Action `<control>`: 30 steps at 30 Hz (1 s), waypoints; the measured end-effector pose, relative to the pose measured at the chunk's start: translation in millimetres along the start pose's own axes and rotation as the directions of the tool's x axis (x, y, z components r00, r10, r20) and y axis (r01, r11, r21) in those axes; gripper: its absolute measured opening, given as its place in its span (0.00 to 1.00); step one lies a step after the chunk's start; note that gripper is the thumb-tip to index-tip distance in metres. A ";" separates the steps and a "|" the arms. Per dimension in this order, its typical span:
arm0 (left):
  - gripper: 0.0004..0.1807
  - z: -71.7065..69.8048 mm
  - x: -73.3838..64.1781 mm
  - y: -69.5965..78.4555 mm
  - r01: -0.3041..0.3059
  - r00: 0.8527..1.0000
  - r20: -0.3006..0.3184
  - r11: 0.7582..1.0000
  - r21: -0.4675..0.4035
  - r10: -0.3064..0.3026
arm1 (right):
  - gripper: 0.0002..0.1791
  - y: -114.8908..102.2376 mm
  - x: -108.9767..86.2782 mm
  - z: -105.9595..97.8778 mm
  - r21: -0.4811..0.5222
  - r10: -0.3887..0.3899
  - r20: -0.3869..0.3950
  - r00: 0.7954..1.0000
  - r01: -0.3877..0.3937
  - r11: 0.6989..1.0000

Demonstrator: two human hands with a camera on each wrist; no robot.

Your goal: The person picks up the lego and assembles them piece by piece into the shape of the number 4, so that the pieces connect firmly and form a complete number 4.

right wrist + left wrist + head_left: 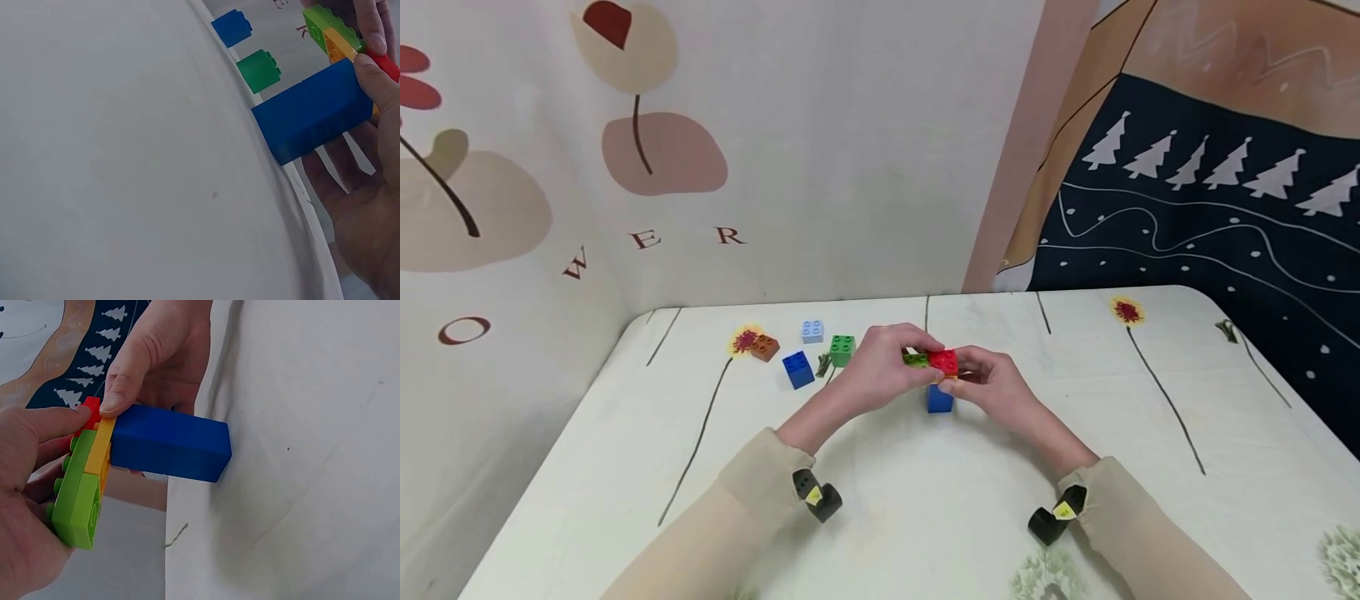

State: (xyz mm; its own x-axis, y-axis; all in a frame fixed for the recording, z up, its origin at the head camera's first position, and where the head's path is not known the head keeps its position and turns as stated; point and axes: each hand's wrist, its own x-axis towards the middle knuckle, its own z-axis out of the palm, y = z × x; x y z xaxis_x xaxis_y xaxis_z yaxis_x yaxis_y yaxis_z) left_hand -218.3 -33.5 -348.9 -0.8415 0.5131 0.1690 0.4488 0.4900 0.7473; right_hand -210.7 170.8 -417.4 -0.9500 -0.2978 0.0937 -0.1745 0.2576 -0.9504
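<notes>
A tower of two blue toy bricks (169,442) stands on the table with a yellow brick (99,453) across its top. Over the yellow one sit a red brick (943,361) and a lime green brick (72,512), which juts out past the tower on the left. My left hand (886,367) pinches the lime green brick, a fingertip against the red one. From the other side my right hand (1000,387) grips the top of the tower, its thumb at the seam between blue and yellow. Its other fingers are partly hidden behind the bricks.
To the left lie loose bricks: a green brick (842,350), a blue brick (798,369), a light blue brick (812,332) and a brown brick (765,347). A printed white cloth (880,517) covers the table. Curtains (850,167) hang behind its far edge.
</notes>
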 end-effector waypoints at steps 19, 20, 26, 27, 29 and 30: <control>0.13 -4.0 7.4 -9.1 0.002 0.999 0.051 1.000 -0.018 -0.001 | 0.23 -1.5 -1.6 2.0 0.012 0.015 -0.015 1.000 -0.015 1.000; 0.13 -4.6 7.6 -10.9 0.002 0.998 0.058 1.000 -0.022 -0.001 | 0.23 -1.4 -1.8 2.5 0.014 0.019 -0.017 1.000 -0.018 1.000; 0.14 -3.7 6.1 -14.8 0.020 0.999 0.049 0.999 -0.029 -0.019 | 0.23 -1.9 -2.5 4.3 0.030 0.008 -0.025 1.000 -0.007 1.000; 0.14 -3.1 6.1 -14.6 0.019 0.999 0.043 0.999 -0.029 -0.018 | 0.23 -1.8 -2.6 4.2 0.030 0.003 -0.026 1.000 -0.002 1.000; 0.14 -2.2 5.8 -13.4 0.020 0.999 0.035 0.999 -0.030 -0.019 | 0.23 -1.9 -3.2 3.7 0.030 0.001 -0.032 0.999 0.000 1.000; 0.14 -1.8 5.7 -12.8 0.021 0.999 0.033 0.999 -0.030 -0.020 | 0.23 -1.9 -3.5 3.4 0.028 0.003 -0.035 0.999 -0.002 1.000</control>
State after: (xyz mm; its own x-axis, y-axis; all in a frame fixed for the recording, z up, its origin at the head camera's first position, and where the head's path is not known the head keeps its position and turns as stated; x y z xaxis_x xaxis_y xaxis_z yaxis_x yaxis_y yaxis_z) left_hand -229.3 -38.2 -356.4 -0.8396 0.5267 0.1327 0.4221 0.4791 0.7696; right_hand -206.2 168.2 -416.9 -0.9589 -0.2648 0.1015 -0.1656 0.2321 -0.9585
